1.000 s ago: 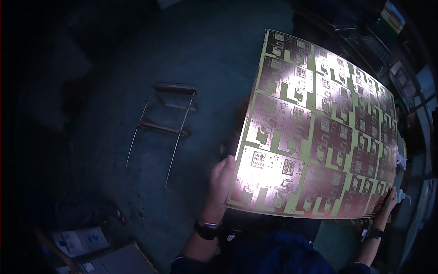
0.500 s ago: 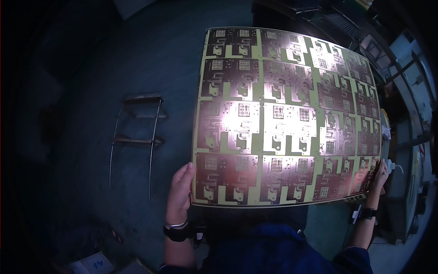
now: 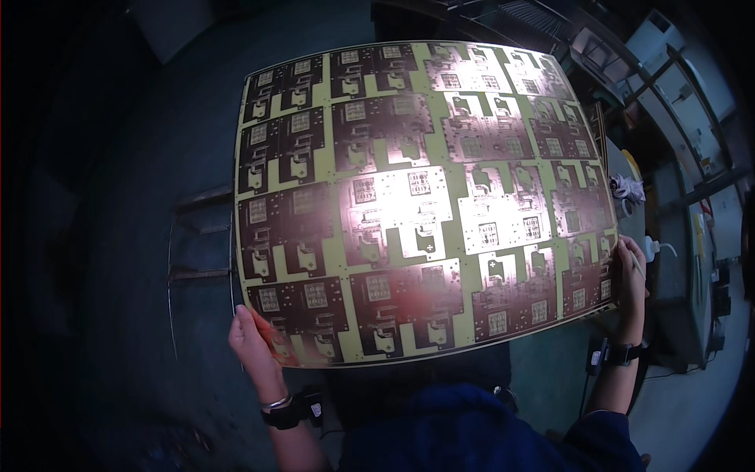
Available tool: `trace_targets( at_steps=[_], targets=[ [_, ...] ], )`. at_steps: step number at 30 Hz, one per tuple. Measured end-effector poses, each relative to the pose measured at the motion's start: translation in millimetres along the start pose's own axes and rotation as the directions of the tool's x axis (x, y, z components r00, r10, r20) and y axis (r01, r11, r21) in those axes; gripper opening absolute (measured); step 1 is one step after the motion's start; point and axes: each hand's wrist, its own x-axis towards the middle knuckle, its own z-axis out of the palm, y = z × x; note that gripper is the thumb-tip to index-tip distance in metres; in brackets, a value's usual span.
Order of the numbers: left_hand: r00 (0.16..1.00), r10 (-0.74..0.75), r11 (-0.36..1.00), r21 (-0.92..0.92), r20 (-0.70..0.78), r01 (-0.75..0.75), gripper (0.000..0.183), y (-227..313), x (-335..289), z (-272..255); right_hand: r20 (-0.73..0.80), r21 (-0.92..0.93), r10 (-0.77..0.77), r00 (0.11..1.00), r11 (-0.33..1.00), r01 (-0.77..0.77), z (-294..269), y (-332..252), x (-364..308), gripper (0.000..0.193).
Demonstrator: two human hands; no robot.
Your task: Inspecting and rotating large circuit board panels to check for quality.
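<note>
Two hands [image 3: 255,346] [image 3: 631,279] hold a patterned panel [image 3: 425,206] partly hiding a metal frame [image 3: 202,274].

The patterned panel [image 3: 452,259] hides its own underside and most of the fingers of the left grip [image 3: 255,346] and right grip [image 3: 631,279], so how far they reach beneath it cannot be told. Bright glare washes out much of the pattern across its middle and upper right; a reddish smear blurs part of its lower area, and the finest lines are too small to make out. Its left edge covers part of the metal frame [image 3: 200,275], and its right side crowds a crumpled cloth [image 3: 627,189] whose full shape is unclear. The lower edge cuts off the left forearm [image 3: 297,448] and dark blue clothing [image 3: 464,433]. A shape [image 3: 177,444] at lower left is too dark to identify.
</note>
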Motion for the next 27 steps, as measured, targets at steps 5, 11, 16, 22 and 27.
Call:
trace_targets(
  at_steps=[5,11,16,22,27],
  targets=[
    [0.999,0.042,0.999,0.035,0.003,-0.042,0.035,-2,-2,3,0.16,0.023,0.053,0.986,0.998,-0.057,-12,-4,4,0.022],
    [0.996,0.086,0.996,0.011,-0.007,-0.086,0.035,0,-10,13,0.212,0.044,-0.047,0.976,0.998,0.039,-20,9,8,0.026],
    [0.998,0.062,0.998,0.024,0.03,-0.063,0.033,-6,-7,1,0.243,0.153,-0.102,0.965,0.986,0.066,-29,22,13,0.03],
    [0.994,0.108,0.99,0.091,0.0,-0.108,0.034,0,-15,18,0.242,0.308,-0.112,0.964,0.951,0.033,-21,18,8,0.031],
    [0.99,0.021,0.995,0.096,0.141,-0.034,0.036,-4,-6,8,0.226,0.309,-0.122,0.966,0.95,0.048,-24,15,10,0.032]
  ],
)
